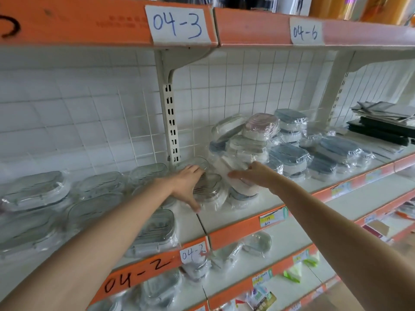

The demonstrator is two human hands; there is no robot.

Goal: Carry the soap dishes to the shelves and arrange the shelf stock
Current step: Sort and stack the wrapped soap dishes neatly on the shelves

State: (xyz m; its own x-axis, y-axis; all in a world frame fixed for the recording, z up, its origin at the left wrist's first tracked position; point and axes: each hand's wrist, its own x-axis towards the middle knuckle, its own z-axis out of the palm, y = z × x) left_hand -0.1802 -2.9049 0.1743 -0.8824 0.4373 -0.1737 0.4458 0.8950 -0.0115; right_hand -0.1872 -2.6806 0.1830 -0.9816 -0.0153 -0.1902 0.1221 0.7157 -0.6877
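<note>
Here, both hands reach onto the middle shelf (235,217), above the "04-2" label (193,252). The left hand (187,184) lies flat with straight fingers on a grey-lidded soap dish (210,189) wrapped in clear film, its long axis running from front-left towards the back-right. The right hand (256,176), fingers extended and relaxed, presses against the leaning pile of wrapped white soap dishes (242,153) just beside it. Blue-lidded dishes (289,154) lie stacked farther right.

upper shelf edge (89,23): 04-3, 04-6 | middle shelf edge (235,239): 04-2
</note>
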